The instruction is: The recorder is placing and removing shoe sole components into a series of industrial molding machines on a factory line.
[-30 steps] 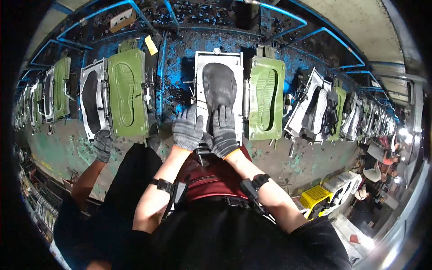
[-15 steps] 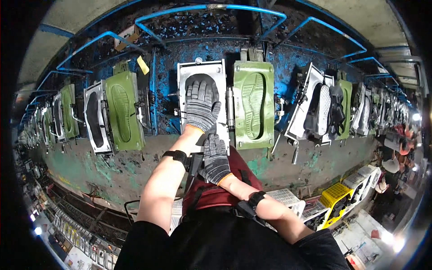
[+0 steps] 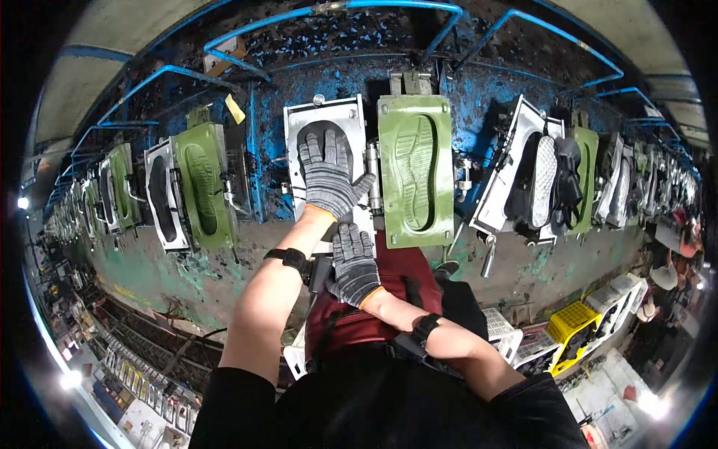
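Observation:
My left hand (image 3: 329,176), in a grey striped knit glove, lies palm down on the dark sole-shaped piece (image 3: 323,127) in a silver metal mould half (image 3: 323,111). Its fingers are spread and the thumb points out to the right, close to the hinge. My right hand (image 3: 354,263), gloved alike, lies with its fingers outstretched over the near end of the same mould half. The hands hide most of the dark piece and the mould's lower part. Hinged on the right is the green mould half (image 3: 416,172), with a tread-patterned, sole-shaped hollow.
More moulds line both sides: a green half (image 3: 200,179) on the left and a silver frame (image 3: 499,172) with a pale textured sole (image 3: 543,183) on the right. Blue pipe rails (image 3: 336,6) arch behind. A yellow crate (image 3: 572,323) stands at lower right.
My left hand's fingers have spread apart and its thumb has swung outward. My right hand stays near the mould's lower end. The whole view has shifted slightly.

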A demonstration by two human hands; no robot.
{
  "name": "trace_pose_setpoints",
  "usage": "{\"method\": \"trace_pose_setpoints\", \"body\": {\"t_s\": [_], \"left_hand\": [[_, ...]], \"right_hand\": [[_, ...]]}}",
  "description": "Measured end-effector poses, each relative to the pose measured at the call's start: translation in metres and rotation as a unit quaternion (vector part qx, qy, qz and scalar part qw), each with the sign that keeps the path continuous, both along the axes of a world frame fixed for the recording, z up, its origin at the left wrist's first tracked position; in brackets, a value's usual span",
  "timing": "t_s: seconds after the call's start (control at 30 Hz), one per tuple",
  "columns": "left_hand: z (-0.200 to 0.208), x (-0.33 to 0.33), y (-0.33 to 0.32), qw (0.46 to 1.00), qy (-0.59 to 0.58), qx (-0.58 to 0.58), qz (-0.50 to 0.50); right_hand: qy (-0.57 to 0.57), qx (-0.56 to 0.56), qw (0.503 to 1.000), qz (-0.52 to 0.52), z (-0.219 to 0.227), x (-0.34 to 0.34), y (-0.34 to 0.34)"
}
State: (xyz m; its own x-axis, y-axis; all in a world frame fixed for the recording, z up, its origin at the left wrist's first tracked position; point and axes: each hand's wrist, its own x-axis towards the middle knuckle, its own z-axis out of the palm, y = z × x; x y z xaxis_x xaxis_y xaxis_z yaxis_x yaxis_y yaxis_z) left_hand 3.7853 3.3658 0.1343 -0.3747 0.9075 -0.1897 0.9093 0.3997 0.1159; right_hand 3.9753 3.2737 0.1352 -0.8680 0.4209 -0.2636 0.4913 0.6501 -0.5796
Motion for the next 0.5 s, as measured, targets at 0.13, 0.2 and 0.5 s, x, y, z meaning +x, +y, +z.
{"method": "trace_pose_setpoints", "body": {"t_s": [0.13,0.2,0.5], "left_hand": [[-0.009,-0.017,-0.025,0.999,0.0,0.033,-0.005],[-0.011,-0.01,-0.019,0.998,0.013,0.059,0.009],[0.002,-0.022,-0.028,0.99,-0.012,0.134,0.032]], "right_hand": [[-0.017,-0.003,0.999,0.029,0.013,-0.015,-0.01],[0.001,0.06,0.998,0.003,0.007,-0.01,-0.013],[-0.228,-0.131,0.958,0.119,0.019,-0.009,-0.008]]}}
